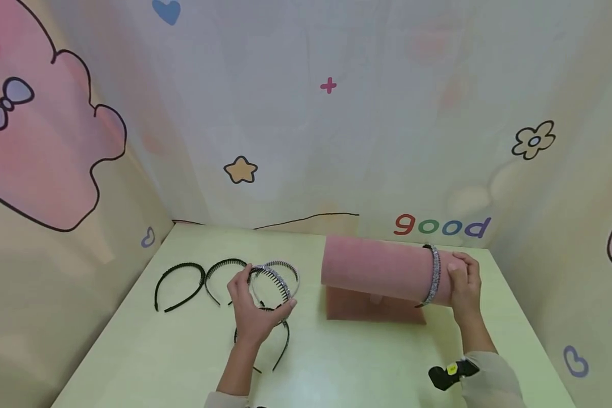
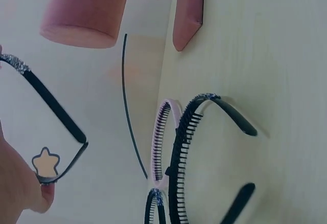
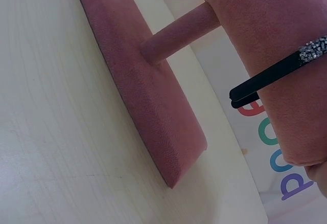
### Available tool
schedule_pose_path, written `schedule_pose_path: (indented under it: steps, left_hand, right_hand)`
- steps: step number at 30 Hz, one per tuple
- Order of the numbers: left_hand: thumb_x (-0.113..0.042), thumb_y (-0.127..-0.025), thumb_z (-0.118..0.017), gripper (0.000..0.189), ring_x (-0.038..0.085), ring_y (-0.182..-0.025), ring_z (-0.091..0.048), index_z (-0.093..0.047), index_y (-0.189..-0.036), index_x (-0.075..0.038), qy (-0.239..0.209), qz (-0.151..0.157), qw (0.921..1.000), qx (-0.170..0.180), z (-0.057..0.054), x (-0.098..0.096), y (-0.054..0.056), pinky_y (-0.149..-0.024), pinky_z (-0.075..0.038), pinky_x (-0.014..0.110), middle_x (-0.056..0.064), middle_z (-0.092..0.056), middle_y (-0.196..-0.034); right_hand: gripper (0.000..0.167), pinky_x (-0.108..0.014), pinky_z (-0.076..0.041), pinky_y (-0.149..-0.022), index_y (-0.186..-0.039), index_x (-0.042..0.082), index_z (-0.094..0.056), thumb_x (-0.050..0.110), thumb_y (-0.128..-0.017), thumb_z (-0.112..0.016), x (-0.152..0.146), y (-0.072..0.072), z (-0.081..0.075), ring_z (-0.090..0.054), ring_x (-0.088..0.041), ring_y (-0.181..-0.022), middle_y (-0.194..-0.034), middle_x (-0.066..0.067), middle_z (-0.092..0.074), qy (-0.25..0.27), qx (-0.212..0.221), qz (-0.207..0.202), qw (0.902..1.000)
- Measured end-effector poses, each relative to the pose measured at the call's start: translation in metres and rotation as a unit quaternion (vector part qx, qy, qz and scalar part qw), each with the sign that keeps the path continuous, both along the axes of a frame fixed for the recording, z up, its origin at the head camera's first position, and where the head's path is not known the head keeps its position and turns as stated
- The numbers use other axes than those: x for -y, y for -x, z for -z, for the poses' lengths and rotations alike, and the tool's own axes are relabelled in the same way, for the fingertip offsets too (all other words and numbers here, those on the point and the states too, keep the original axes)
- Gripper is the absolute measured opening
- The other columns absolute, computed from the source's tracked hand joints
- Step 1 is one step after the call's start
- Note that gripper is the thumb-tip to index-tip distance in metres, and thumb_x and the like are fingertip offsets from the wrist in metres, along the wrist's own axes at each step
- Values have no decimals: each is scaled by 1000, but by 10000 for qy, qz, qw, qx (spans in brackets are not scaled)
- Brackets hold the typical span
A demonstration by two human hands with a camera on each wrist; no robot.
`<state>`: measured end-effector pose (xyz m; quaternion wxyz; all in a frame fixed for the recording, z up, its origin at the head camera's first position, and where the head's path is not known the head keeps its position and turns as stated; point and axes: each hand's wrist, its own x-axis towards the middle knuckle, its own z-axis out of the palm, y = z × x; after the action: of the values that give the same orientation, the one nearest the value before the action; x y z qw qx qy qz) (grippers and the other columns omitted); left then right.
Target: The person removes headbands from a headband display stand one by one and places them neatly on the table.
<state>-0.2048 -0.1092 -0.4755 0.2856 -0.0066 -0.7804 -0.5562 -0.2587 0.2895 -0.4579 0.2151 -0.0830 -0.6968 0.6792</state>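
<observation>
My left hand (image 1: 257,317) pinches a glittery toothed headband (image 1: 280,280) between fingers and thumb, raised over the table. In the left wrist view this headband (image 2: 56,106) shows black ends, with sparkle higher on the band. At the right, my right hand (image 1: 466,289) grips the right end of a pink cylinder (image 1: 377,266) on a display stand. A silver-glitter headband (image 1: 436,275) is around the cylinder, close beside that hand. Its black ends (image 3: 265,83) stick out past the cylinder in the right wrist view, above the stand's pink base (image 3: 148,96).
On the table's left side lie a black headband (image 1: 203,277) and a dark toothed one (image 1: 224,262). A pale pink toothed headband (image 2: 155,142) and a black one with glitter (image 2: 179,173) lie nearer the held headband. Printed cloth walls (image 1: 306,141) enclose the table.
</observation>
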Motion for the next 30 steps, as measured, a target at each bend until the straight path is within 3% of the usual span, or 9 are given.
schedule_pose_path:
  steps: [5,17,25,30]
  left_hand:
    - [-27,-49,-92,106,25,-121,-32,-38,-139,-11,188,-694,9970,-278,6,14,-16,-92,-33,49,12,-32,-130]
    - [-30,-49,-92,103,34,-120,-29,-42,-136,-9,167,-1937,9807,189,20,45,-24,-88,-24,59,12,-36,-134]
    - [-37,-50,-91,102,38,-120,-28,-44,-137,-15,249,-2303,9691,853,31,69,-27,-85,-20,65,8,-37,-137]
    - [-45,-52,-89,103,39,-120,-26,-41,-138,-15,257,-2302,9654,1196,33,80,-26,-86,-18,66,8,-35,-138]
  right_hand:
    - [29,-31,-30,-80,-124,22,-47,21,-95,-43,2,-2,3,-40,-13,-99,-119,7,-43,-24,110,12,9999]
    - [29,-29,-30,-81,-124,19,-48,19,-95,-44,-1,-3,2,-41,-12,-100,-117,9,-45,23,-59,76,10000]
    - [30,-29,-30,-82,-123,18,-49,17,-94,-45,1,-5,4,-41,-12,-100,-117,8,-46,110,-115,47,9999]
    - [31,-30,-30,-81,-124,16,-48,17,-94,-44,3,-4,3,-41,-12,-99,-116,8,-46,72,-182,62,9998]
